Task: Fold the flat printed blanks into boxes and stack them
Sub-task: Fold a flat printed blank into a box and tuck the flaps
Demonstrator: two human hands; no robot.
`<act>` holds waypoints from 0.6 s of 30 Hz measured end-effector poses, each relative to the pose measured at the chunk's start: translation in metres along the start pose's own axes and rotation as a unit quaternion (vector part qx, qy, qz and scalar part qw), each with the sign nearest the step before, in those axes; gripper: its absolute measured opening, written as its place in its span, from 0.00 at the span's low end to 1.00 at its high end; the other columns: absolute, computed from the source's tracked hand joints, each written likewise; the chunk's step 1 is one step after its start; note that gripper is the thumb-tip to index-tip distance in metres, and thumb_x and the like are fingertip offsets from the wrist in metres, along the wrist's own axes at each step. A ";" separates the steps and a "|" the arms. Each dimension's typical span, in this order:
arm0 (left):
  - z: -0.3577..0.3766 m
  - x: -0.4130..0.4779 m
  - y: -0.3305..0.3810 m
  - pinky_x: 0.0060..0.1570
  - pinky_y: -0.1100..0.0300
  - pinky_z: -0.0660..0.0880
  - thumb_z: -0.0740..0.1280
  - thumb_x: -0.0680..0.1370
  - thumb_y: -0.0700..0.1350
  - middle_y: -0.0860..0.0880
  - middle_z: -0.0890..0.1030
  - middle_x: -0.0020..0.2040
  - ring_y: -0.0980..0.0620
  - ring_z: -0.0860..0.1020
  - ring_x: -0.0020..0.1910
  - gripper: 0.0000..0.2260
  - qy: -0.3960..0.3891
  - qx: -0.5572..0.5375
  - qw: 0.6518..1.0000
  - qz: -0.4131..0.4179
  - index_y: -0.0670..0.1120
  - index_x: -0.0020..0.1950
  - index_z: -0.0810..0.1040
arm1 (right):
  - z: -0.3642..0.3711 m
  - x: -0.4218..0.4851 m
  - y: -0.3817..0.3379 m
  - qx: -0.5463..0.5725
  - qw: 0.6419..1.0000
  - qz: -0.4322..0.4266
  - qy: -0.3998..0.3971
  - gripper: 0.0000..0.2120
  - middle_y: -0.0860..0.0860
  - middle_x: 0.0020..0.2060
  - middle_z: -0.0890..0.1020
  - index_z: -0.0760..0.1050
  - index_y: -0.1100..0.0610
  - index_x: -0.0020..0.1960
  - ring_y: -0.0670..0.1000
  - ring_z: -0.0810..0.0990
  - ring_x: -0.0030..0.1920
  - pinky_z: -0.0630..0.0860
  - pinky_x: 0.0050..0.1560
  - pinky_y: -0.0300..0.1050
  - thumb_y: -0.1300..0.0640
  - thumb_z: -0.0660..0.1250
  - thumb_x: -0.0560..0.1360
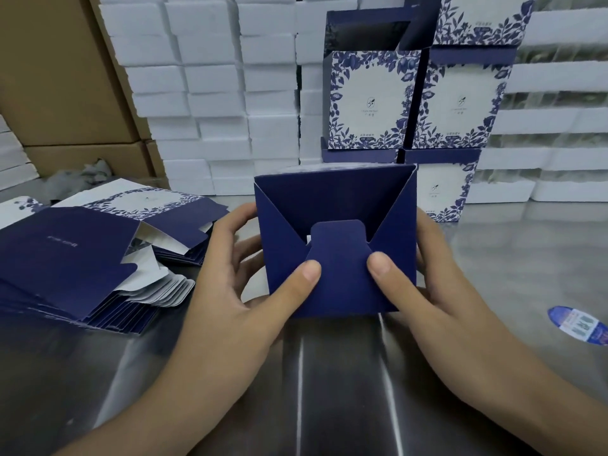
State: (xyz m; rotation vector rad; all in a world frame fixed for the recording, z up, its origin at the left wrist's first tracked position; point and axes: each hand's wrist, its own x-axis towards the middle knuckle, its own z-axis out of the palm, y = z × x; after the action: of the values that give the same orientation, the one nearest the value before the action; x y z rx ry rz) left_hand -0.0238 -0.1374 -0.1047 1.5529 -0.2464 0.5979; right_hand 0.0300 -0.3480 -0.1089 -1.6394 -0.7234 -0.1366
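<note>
Just above the shiny metal tabletop (pixel 329 373), the left hand (pixel 243 284) and right hand (pixel 427 284) grip a half-folded navy blue cardboard box (pixel 335 199) by its sides, its underside turned toward the camera. Both thumbs press on the rounded tongue flap (pixel 339 245) at the middle; the fingers curl behind the side walls, mostly hidden. Left of it, a fanned pile of flat printed blanks (pixel 65 258) lies on the tabletop, cut off by the frame edge. Finished blue-and-white floral boxes (pixel 371 100) stand stacked behind.
</note>
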 end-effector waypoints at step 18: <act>0.000 -0.001 -0.004 0.50 0.69 0.80 0.78 0.73 0.45 0.55 0.82 0.66 0.54 0.78 0.70 0.30 0.009 0.055 0.998 0.020 0.53 0.73 0.73 | 0.007 -0.002 0.000 0.080 0.994 0.017 0.077 0.30 0.43 0.65 0.82 0.70 0.43 0.75 0.42 0.87 0.53 0.82 0.48 0.33 0.58 0.75 0.77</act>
State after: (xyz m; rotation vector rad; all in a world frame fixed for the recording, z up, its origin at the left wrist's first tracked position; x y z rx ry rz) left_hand -0.0228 -0.1370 -0.1091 1.6502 -0.2343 0.6654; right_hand 0.0263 -0.3418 -0.1110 -1.4703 -0.5734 -0.1754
